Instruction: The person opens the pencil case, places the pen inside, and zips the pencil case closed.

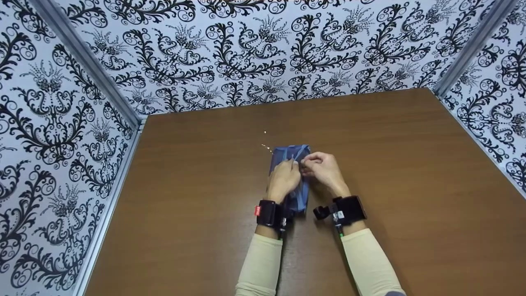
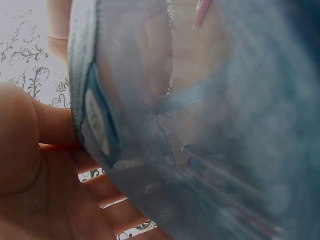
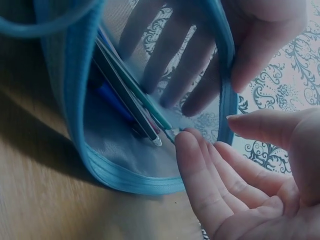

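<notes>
A blue mesh zip pencil case (image 1: 302,197) stands on the table, its mouth held wide in the right wrist view. My left hand (image 1: 284,179) grips the rim, thumb on the edge and fingers spread behind the mesh. Several pens and pencils (image 3: 131,102) lean inside, among them a green one and a dark one. My right hand (image 1: 326,168) is at the mouth, fingers extended and thumb apart from them. Its fingertips (image 3: 190,150) are close to the pen ends; whether they touch is unclear. A red pencil (image 2: 201,15) shows through the mesh in the left wrist view.
The brown wooden table (image 1: 197,185) spreads around the case. Small bright specks (image 1: 267,147) lie beyond its far left corner. Patterned black-and-white panels (image 1: 246,49) stand along the back and both sides. A black camera strap (image 1: 349,209) circles each wrist.
</notes>
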`<action>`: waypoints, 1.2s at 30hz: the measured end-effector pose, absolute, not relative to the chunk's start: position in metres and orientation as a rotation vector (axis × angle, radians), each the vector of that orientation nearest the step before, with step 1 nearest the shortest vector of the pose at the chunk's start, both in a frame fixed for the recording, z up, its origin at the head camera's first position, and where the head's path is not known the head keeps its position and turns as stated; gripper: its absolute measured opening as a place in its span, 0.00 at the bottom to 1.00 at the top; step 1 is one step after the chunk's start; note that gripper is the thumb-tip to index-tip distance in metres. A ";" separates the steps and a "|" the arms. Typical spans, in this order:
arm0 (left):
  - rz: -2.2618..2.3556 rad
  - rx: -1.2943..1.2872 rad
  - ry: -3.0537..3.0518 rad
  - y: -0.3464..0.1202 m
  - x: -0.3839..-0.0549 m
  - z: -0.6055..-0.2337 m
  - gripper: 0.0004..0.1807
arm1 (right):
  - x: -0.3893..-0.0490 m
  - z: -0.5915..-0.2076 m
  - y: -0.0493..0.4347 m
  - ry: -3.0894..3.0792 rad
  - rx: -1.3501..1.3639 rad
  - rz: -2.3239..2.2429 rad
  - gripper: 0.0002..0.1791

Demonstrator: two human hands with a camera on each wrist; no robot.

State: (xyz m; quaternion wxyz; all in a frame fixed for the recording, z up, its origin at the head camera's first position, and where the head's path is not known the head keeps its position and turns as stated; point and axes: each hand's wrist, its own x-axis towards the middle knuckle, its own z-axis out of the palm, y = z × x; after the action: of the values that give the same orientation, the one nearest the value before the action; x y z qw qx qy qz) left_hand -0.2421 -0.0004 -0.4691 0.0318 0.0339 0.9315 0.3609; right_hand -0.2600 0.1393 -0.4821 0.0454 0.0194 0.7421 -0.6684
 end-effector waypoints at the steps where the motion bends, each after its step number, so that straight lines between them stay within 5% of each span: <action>1: 1.108 0.103 2.870 0.000 -0.242 -0.469 0.24 | -0.260 -0.481 0.140 2.268 0.050 -2.032 0.11; 36: 1.186 0.053 2.852 -0.004 -0.243 -0.471 0.23 | -0.255 -0.460 0.184 2.565 0.031 -1.528 0.12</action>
State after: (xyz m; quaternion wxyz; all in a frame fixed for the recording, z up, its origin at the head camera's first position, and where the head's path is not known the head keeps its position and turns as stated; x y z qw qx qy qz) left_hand -0.2432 -0.0036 -0.4710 0.0262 0.0171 0.9229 0.3838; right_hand -0.2546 0.1837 -0.4604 0.0778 0.0104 0.8564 -0.5103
